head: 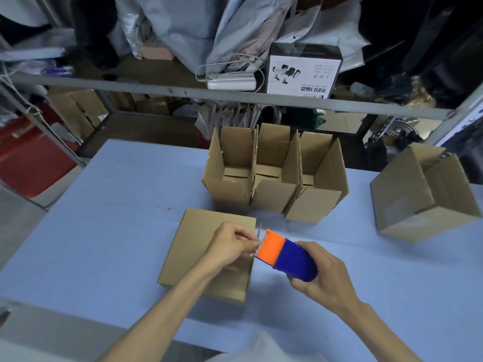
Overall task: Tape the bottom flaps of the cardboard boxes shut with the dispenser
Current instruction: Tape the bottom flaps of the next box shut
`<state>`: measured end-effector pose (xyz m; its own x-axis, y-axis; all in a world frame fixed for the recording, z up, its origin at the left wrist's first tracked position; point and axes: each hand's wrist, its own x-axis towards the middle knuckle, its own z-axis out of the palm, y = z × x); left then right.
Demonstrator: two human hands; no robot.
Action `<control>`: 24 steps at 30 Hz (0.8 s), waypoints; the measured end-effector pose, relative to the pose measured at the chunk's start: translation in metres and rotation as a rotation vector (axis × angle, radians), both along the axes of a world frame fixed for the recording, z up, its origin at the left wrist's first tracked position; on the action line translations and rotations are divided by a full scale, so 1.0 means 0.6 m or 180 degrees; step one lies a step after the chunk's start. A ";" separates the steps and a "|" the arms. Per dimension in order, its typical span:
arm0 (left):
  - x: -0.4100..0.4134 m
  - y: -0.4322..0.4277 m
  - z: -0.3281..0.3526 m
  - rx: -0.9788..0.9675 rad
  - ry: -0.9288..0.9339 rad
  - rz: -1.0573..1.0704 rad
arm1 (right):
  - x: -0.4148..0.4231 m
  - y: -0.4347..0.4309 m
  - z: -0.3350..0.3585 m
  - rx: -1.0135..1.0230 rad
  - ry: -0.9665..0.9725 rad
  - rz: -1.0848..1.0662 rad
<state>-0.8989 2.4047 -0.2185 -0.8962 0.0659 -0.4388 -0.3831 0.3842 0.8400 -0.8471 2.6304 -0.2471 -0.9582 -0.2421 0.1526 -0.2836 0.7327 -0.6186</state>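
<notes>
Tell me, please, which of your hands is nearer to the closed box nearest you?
Left. The left hand is over the box's right edge, pinching tape at the dispenser's orange end; the right hand grips the dispenser off to the box's right, above the table.

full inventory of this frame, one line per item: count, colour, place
flat-topped box: 1, brown, near middle of table, under the left hand
open boxes: 3, brown, side by side in a row behind it, open tops up
separate box: 1, brown, right side of table, apart from the row
tape dispenser: 1, blue with orange front, held above the table just right of the flat-topped box
table: 1, light blue
scanner carton: 1, white and black, on shelf behind
shelf: 1, grey metal, behind table, piled with grey bags
left hand: 1, pinches at the dispenser's orange front, apparently the tape end
right hand: 1, grips the dispenser's blue body
</notes>
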 end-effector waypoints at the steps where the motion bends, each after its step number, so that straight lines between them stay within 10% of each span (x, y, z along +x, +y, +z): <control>1: 0.001 0.000 -0.003 -0.0011 -0.0066 0.0013 | -0.002 0.001 0.001 0.0012 -0.0004 0.0069; 24: -0.015 -0.081 -0.025 -0.0502 -0.0163 0.0006 | -0.010 0.047 0.013 0.0645 -0.0349 0.0269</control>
<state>-0.9079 2.3562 -0.2334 -0.8725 -0.0090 -0.4886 -0.4246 0.5090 0.7488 -0.8530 2.6587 -0.2395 -0.9413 -0.3373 -0.0110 -0.2886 0.8214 -0.4919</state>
